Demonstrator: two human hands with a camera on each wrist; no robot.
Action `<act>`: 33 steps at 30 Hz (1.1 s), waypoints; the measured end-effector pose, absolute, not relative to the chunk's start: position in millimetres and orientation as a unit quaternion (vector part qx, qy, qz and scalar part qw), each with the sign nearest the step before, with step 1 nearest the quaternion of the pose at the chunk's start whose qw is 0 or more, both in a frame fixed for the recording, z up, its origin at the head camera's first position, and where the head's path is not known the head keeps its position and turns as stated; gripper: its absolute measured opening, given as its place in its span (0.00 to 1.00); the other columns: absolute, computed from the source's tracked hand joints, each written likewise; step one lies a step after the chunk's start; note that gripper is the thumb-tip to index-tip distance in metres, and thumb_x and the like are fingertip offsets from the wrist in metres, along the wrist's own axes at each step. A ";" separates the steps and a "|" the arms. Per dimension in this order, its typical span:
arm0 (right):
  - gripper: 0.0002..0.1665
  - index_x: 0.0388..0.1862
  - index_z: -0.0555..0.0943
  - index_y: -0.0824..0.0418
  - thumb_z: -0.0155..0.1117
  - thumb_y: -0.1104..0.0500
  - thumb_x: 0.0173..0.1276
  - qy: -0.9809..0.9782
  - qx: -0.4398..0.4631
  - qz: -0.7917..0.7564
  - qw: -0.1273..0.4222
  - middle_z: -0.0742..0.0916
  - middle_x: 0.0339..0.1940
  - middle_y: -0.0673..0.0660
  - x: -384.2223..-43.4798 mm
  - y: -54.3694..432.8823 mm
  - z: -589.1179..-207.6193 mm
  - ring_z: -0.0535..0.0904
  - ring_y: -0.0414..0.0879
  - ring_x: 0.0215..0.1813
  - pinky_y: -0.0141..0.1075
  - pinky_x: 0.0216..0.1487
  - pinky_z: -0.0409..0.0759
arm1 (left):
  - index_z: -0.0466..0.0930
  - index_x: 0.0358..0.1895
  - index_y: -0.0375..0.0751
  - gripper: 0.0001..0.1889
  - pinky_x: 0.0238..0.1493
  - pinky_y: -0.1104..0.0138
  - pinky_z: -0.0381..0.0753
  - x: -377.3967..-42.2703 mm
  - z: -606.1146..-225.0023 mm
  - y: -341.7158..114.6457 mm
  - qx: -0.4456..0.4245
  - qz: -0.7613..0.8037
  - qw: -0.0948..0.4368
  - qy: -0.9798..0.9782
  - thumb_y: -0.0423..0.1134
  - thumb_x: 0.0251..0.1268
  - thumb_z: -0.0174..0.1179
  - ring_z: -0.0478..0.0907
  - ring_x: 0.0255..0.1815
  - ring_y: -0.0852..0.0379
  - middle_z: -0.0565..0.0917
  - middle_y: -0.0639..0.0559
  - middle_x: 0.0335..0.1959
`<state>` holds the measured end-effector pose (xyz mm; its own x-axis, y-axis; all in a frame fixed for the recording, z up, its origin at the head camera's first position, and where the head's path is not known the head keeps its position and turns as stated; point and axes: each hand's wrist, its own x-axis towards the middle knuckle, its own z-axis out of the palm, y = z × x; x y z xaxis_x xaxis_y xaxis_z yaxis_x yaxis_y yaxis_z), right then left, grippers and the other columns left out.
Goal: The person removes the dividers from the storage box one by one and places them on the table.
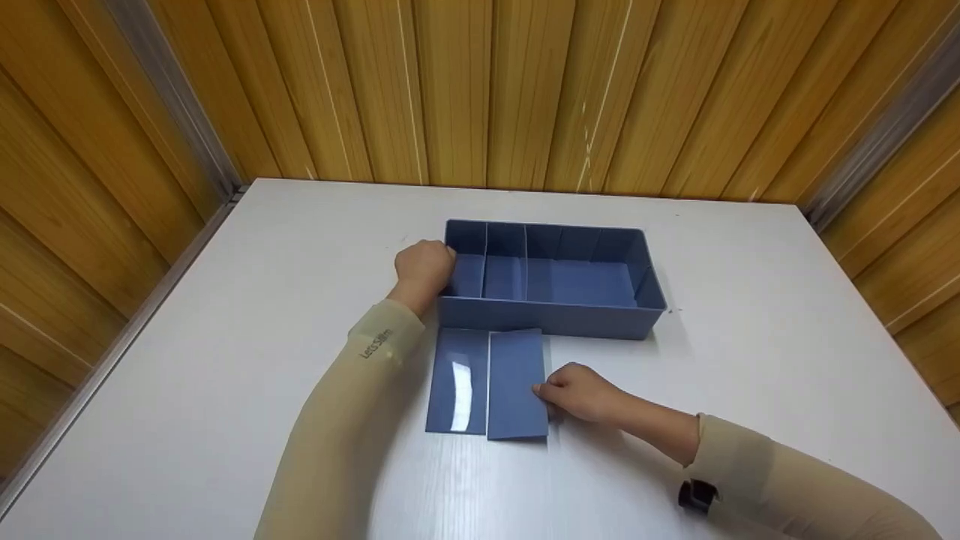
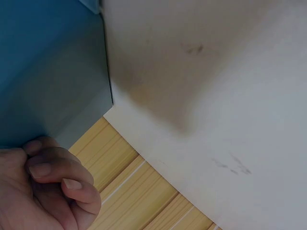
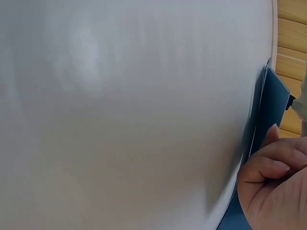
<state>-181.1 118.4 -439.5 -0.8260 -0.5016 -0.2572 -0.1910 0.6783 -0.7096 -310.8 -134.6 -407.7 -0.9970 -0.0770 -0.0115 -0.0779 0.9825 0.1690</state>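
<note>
The two sleeves lay nearest the camera: the left sleeve (image 1: 352,405) reached up toward the box, and the right sleeve (image 1: 795,472), with a black object (image 1: 698,496) at its cuff, came in from the lower right. Ahead of them on the white bench (image 1: 225,360) stood a blue box (image 1: 555,319), its long axis running left to right, with two upright dividers (image 1: 526,262) marking off two narrow compartments at the left and a wide one at the right.

The left hand (image 1: 424,266) was closed over the box's left end wall, its fingers curled at the rim. The right hand (image 1: 585,391) pinched the right-hand long edge of a blue panel (image 1: 517,386), which looked slightly raised along that side. The second panel (image 1: 454,352) lay flat just to its left, a bright glare across it, with neither hand on it.

The relation that seemed to matter most was between the pinched panel and the box: the panel lay directly in front of the box's near wall, its long axis pointing toward that wall, across the box's own length. The right hand was by far the nearer to it; the left was farther off, at the box's end.
</note>
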 end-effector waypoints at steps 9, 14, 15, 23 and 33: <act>0.28 0.21 0.82 0.73 0.57 0.54 0.76 0.890 -0.199 -0.339 0.232 0.71 0.11 0.42 -185.2 117.7 -440.7 0.60 0.38 0.21 0.31 0.27 0.58 | 0.86 0.41 0.36 0.22 0.46 0.52 0.88 -309.3 -407.8 -134.7 -0.040 0.097 -0.004 0.994 0.44 0.81 0.42 0.88 0.43 0.45 0.90 0.41 0.43; 0.27 0.21 0.83 0.73 0.58 0.54 0.75 0.892 -0.199 -0.334 0.232 0.75 0.13 0.44 -186.2 117.0 -442.2 0.60 0.38 0.21 0.31 0.27 0.58 | 0.86 0.41 0.35 0.23 0.47 0.51 0.87 -309.2 -407.3 -135.3 -0.046 0.108 -0.007 0.993 0.45 0.81 0.42 0.88 0.44 0.44 0.90 0.40 0.43; 0.27 0.21 0.84 0.73 0.58 0.54 0.75 0.892 -0.199 -0.333 0.232 0.76 0.13 0.44 -186.3 116.9 -442.6 0.60 0.38 0.21 0.31 0.27 0.58 | 0.86 0.41 0.35 0.23 0.47 0.51 0.87 -309.0 -407.1 -135.4 -0.046 0.108 -0.006 0.993 0.45 0.81 0.42 0.88 0.44 0.44 0.90 0.40 0.43; 0.29 0.21 0.83 0.73 0.57 0.54 0.77 0.886 -0.189 -0.341 0.252 0.82 0.15 0.48 -186.9 115.4 -443.4 0.61 0.39 0.23 0.31 0.28 0.58 | 0.86 0.39 0.36 0.22 0.45 0.52 0.88 -309.1 -407.4 -135.4 -0.039 0.092 -0.007 0.995 0.44 0.81 0.43 0.88 0.42 0.47 0.90 0.41 0.42; 0.28 0.21 0.84 0.74 0.58 0.54 0.76 0.891 -0.185 -0.331 0.251 0.83 0.14 0.50 -189.2 115.8 -445.5 0.61 0.39 0.23 0.31 0.29 0.58 | 0.86 0.39 0.37 0.22 0.44 0.53 0.88 -310.2 -408.1 -133.7 -0.035 0.086 -0.004 0.996 0.44 0.81 0.43 0.85 0.38 0.48 0.90 0.42 0.41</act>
<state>-189.2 115.8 -445.5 -0.8054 -0.4963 -0.3241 -0.1645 0.7125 -0.6821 -310.2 -133.7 -408.1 -0.9976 -0.0697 0.0022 -0.0683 0.9828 0.1718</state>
